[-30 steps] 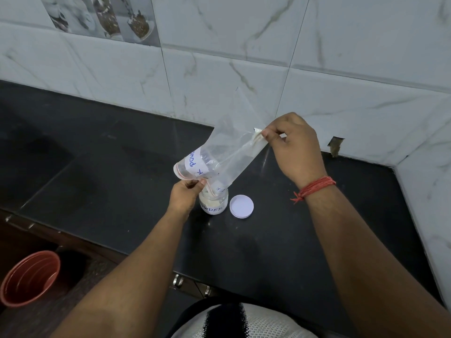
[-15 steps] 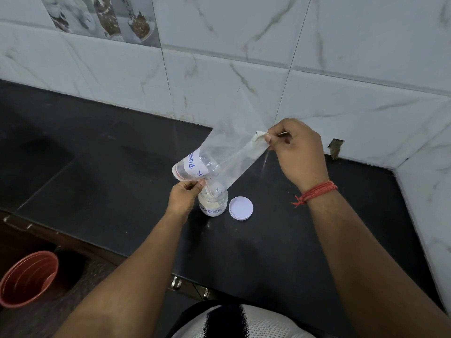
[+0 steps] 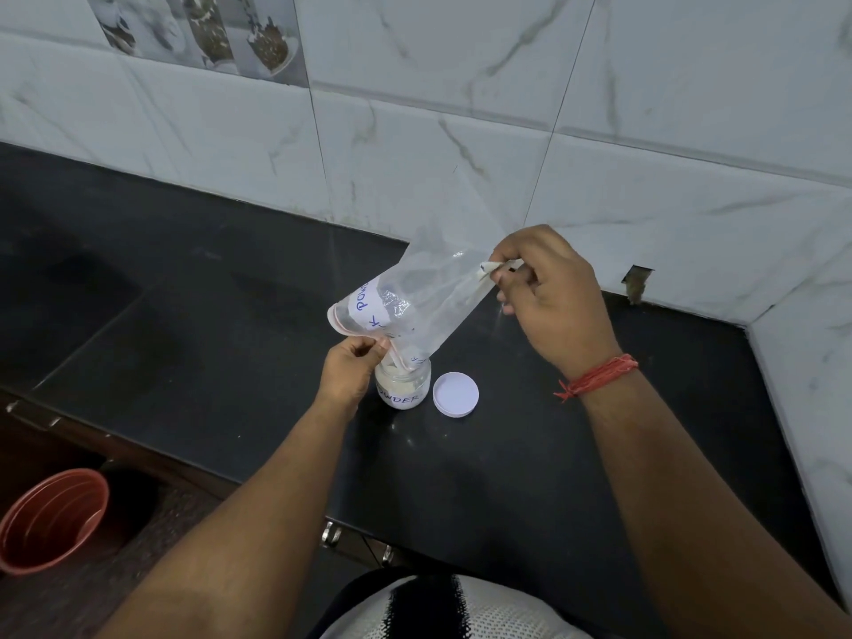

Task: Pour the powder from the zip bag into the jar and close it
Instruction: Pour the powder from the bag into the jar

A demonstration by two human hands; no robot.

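Note:
A clear zip bag (image 3: 417, 299) with a white label in blue writing hangs upside down, its pink-edged mouth over a small glass jar (image 3: 403, 385). The jar stands on the black counter (image 3: 184, 315), holds pale powder and bears a label reading "POWDER". My left hand (image 3: 352, 368) pinches the mouth edge of the bag right beside the jar's rim. My right hand (image 3: 548, 297) is raised to the upper right and pinches the bag's bottom corner, holding it stretched. The jar's white lid (image 3: 455, 394) lies flat on the counter just right of the jar.
White marble wall tiles (image 3: 461, 131) rise behind the counter and along its right end. A red-brown bucket (image 3: 50, 518) stands on the floor at lower left, below the counter's front edge. Metal drawer handles (image 3: 329, 535) show under that edge.
My right hand has sunk a little with the bag's corner, so the bag leans lower. My left hand and the jar have stayed in place.

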